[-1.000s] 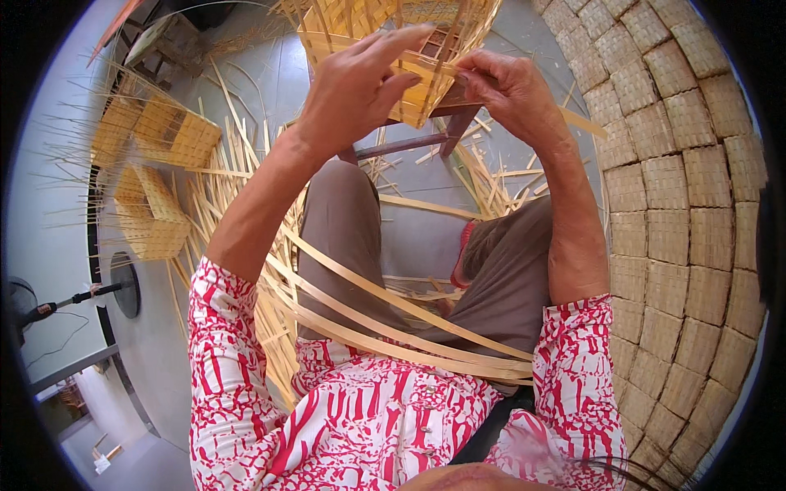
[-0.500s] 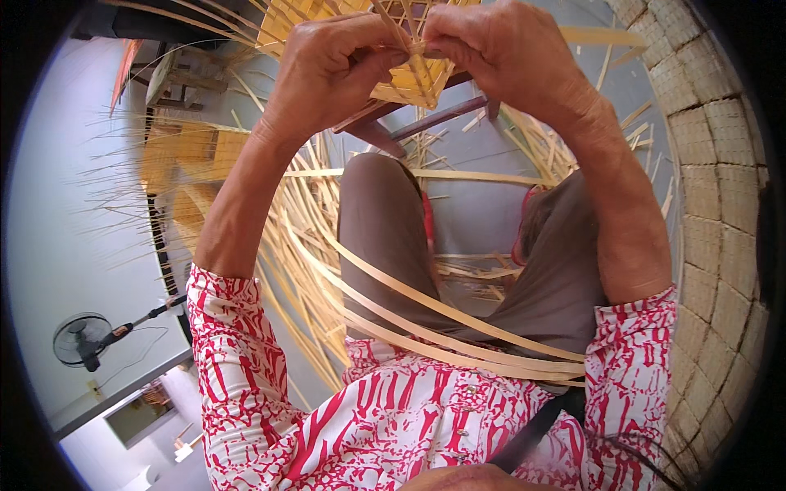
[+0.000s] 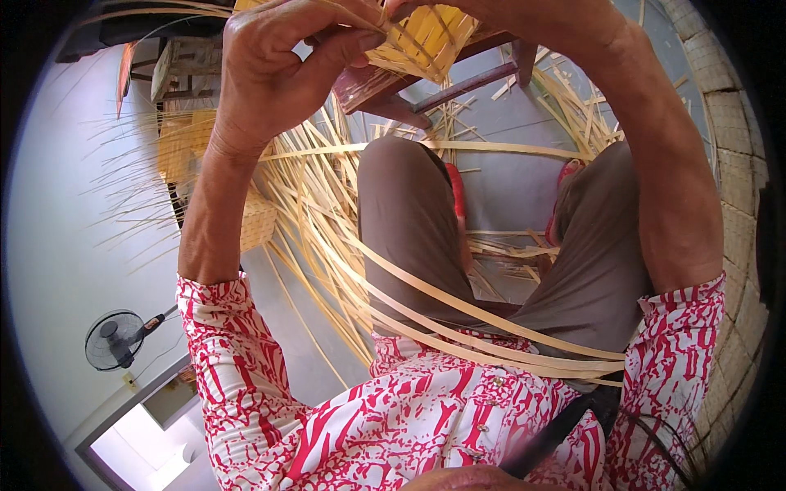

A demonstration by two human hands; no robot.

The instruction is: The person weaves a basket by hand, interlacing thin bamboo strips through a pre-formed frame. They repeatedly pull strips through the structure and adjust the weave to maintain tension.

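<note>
At the top edge a pale yellow woven bamboo basket (image 3: 430, 41) rests with one corner pointing down toward me. My left hand (image 3: 282, 69) is closed at its left side, thumb and forefinger pinching a thin bamboo strip (image 3: 354, 15). From the other side my right hand (image 3: 483, 10) reaches in, its fingertips closed on the strips at the basket's edge; the frame cuts off part of this hand. Beneath the basket stands a reddish-brown wooden stool (image 3: 377, 88).
Long bamboo strips (image 3: 483, 315) lie over my lap, and a heap of strips (image 3: 315, 196) covers the floor at left. Another woven piece (image 3: 184, 147) with loose ends stands beyond it. A large woven surface (image 3: 733, 155) curves along the right. A fan (image 3: 115, 340) is at left.
Both hands and the basket have shifted up in the picture, and my left hand has moved left. More of the stool shows. My right fingertips are closer to the top edge.
</note>
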